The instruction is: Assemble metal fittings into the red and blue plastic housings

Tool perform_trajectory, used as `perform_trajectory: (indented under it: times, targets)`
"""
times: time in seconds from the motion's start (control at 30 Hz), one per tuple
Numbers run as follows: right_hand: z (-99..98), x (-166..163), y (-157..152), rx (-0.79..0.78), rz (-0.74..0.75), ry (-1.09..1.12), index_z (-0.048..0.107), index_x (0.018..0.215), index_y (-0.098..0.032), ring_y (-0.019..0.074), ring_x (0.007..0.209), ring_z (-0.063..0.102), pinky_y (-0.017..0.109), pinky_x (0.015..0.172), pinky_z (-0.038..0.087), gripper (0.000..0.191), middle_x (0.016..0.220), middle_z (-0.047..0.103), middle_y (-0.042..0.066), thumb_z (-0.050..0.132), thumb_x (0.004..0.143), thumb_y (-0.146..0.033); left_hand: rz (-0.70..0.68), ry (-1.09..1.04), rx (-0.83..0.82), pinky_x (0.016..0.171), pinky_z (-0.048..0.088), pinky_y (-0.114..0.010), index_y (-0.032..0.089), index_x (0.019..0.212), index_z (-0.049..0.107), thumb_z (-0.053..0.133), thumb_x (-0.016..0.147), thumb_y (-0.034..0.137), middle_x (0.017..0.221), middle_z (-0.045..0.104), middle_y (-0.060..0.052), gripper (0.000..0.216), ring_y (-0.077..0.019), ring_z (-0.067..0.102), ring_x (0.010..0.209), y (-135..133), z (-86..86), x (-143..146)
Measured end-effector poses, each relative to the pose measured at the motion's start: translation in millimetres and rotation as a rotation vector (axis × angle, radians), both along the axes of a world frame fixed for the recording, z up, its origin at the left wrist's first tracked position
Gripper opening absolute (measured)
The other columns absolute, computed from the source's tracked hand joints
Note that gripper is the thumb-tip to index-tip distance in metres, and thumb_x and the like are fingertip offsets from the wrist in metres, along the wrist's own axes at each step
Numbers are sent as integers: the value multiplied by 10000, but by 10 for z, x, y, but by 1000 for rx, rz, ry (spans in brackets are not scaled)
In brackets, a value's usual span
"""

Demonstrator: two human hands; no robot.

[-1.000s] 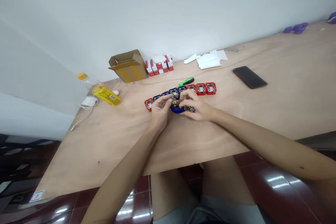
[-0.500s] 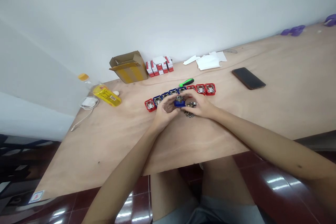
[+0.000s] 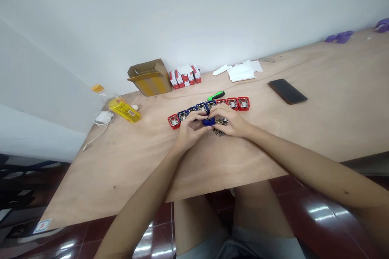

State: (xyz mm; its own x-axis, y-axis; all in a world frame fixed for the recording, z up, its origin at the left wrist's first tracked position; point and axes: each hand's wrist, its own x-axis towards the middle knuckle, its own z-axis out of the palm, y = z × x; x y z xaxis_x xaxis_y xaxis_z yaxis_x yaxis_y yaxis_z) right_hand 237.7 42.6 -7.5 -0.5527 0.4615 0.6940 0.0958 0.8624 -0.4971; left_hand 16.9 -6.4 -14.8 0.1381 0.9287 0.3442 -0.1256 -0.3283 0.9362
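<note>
Between my two hands is a small blue square case (image 3: 208,122), held just in front of a row of similar cases. My left hand (image 3: 192,128) grips its left side with thumb and fingers. On the right side, my right hand (image 3: 228,120) closes around it, its fingers over the top and hiding most of the metal parts inside. The row behind has red cases (image 3: 243,104) and blue cases (image 3: 201,108) with metal fittings in them. A pile of small metal pieces (image 3: 219,131) lies partly under my right hand.
Behind the row lies a green-and-black screwdriver (image 3: 216,96). Farther back are an open cardboard box (image 3: 152,81), small red-and-white boxes (image 3: 186,79) and white papers (image 3: 241,72). A phone (image 3: 287,91) lies at right; a yellow-labelled bottle (image 3: 124,110) and white charger (image 3: 103,118) at left.
My fingers have closed further over the top of the blue case, covering the metal parts that showed earlier. The things on the table have stayed in place.
</note>
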Motion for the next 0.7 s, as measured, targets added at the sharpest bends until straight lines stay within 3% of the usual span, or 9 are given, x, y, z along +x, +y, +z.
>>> perform_trajectory:
  times: [0.23,0.4,0.53,0.7]
  targets:
    - [-30,-22,12,-11,13,59,611,1165,-237,307,1111,634,538,992,559,215,1145,644,113,698,974,-190,24,16,-5,1221,523,-535,235,1120,822,942,814,392,1463,635,-154,365,-345,563,1484,-38,94,55]
    - [7,-16,-3,-81,-17,38,620,1124,-241,319,1246,618,534,1023,586,205,1263,599,136,742,960,-229,32,-81,-9,1224,521,-538,226,1156,791,963,786,343,1431,667,-146,425,-336,606,1446,-28,67,77]
    - [7,3,14,-151,26,-35,580,1099,-245,347,1427,551,555,1089,565,255,1435,564,173,782,945,-276,40,-22,43,1210,543,-510,239,1206,776,960,782,321,1450,643,-140,470,-336,572,1480,-18,34,54]
    - [-46,11,45,-183,75,-45,533,1087,-248,335,1407,585,552,1103,553,291,1446,596,175,783,946,-293,42,57,99,1221,534,-507,254,1282,758,925,809,267,1472,616,-141,502,-338,559,1487,-34,53,59]
